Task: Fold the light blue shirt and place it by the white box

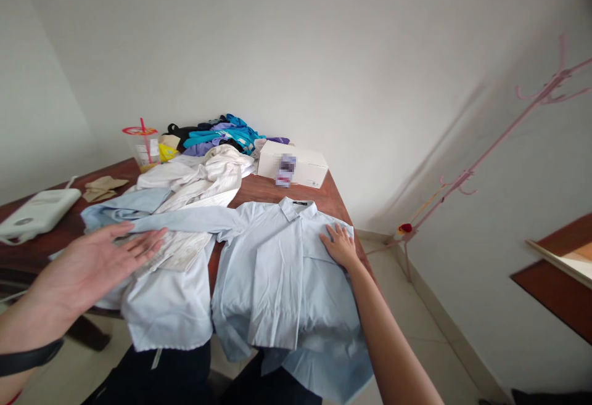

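A light blue collared shirt (277, 269) lies spread on the brown table (333, 198), its hem hanging over the near edge. My right hand (340, 245) rests flat on the shirt's right shoulder, fingers spread and open. My left hand (99, 260) hovers open, palm inward, above the shirt's left sleeve and a second pale blue garment (161, 306). A black band circles my left wrist.
Behind lie a white striped shirt (198, 183), a heap of blue, purple and black clothes (222, 134), a white box (296, 164), a plastic cup with a straw (144, 149), and a white device (37, 214). A pink coat stand (485, 158) stands at right.
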### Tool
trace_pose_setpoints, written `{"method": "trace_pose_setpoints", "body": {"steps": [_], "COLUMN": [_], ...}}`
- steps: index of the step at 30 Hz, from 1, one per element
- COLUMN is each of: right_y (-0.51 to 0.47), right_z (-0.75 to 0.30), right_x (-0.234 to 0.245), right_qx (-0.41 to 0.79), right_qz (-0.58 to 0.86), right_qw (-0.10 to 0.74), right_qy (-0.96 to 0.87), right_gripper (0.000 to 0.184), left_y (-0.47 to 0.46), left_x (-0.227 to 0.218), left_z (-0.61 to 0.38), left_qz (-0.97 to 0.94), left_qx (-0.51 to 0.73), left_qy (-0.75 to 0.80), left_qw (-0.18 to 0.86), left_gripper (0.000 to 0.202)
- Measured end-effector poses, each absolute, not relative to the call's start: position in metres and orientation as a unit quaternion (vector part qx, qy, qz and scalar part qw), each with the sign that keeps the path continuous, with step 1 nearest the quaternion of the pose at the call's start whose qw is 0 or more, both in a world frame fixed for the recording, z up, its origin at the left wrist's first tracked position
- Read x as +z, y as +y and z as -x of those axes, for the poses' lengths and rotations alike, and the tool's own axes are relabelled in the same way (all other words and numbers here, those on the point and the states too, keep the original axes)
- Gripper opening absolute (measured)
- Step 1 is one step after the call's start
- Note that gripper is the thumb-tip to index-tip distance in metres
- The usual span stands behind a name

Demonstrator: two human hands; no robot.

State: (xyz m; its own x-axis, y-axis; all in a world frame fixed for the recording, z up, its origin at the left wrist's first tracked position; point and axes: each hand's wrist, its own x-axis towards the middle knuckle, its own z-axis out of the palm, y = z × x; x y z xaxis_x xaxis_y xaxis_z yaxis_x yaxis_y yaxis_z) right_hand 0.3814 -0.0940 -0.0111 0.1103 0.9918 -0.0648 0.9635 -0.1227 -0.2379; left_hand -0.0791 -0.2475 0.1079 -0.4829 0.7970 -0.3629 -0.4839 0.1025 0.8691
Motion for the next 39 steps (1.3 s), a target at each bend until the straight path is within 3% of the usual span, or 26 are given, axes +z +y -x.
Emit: {"method": "trace_pose_setpoints", "body": {"steps": [6, 12, 15, 18, 21, 23, 27, 30, 35, 39], "right_y": [-0.093, -0.094, -0.094, -0.094, -0.093, -0.092, -0.092, -0.099, -0.114, -0.117], "right_z": [-0.384, -0.385, -0.385, -0.385, -0.388, -0.390, -0.391, -0.387, -0.378, -0.375], "right_x": [-0.013, -0.014, -0.014, -0.017, -0.020, -0.021, -0.013, -0.002, 0.011, 0.011], "right_qx": [0.110, 0.102, 0.103, 0.107, 0.106, 0.103, 0.087, 0.170, 0.444, 0.490], "right_qz": [0.738, 0.732, 0.732, 0.727, 0.721, 0.704, 0.605, 0.538, 0.453, 0.448], "right_qw": [0.103, 0.111, 0.116, 0.131, 0.167, 0.225, 0.416, 0.505, 0.506, 0.456], "right_qy": [-0.658, -0.664, -0.664, -0.665, -0.664, -0.665, -0.674, -0.653, -0.584, -0.593], "right_gripper": [0.061, 0.061, 0.061, 0.060, 0.059, 0.056, 0.043, 0.043, 0.056, 0.057], "left_y": [-0.221, -0.184, -0.174, -0.169, -0.162, -0.156, -0.146, -0.142, -0.136, -0.132], "left_x": [0.100, 0.100, 0.102, 0.106, 0.113, 0.118, 0.117, 0.099, 0.054, 0.030], "left_z": [0.090, 0.095, 0.085, 0.067, 0.041, 0.017, -0.042, -0.083, -0.115, -0.116], "left_qz": [-0.041, -0.207, -0.338, -0.491, -0.621, -0.701, -0.830, -0.911, -0.974, -0.973], "left_qx": [0.727, 0.745, 0.731, 0.668, 0.577, 0.523, 0.416, 0.288, 0.133, 0.157], "left_qy": [0.520, 0.519, 0.544, 0.558, 0.508, 0.441, 0.320, 0.252, 0.176, 0.170], "left_qw": [0.447, 0.365, 0.236, 0.038, -0.151, -0.203, -0.191, -0.155, -0.044, 0.006], "left_gripper": [0.017, 0.042, 0.046, 0.041, 0.034, 0.032, 0.032, 0.029, 0.037, 0.042]}}
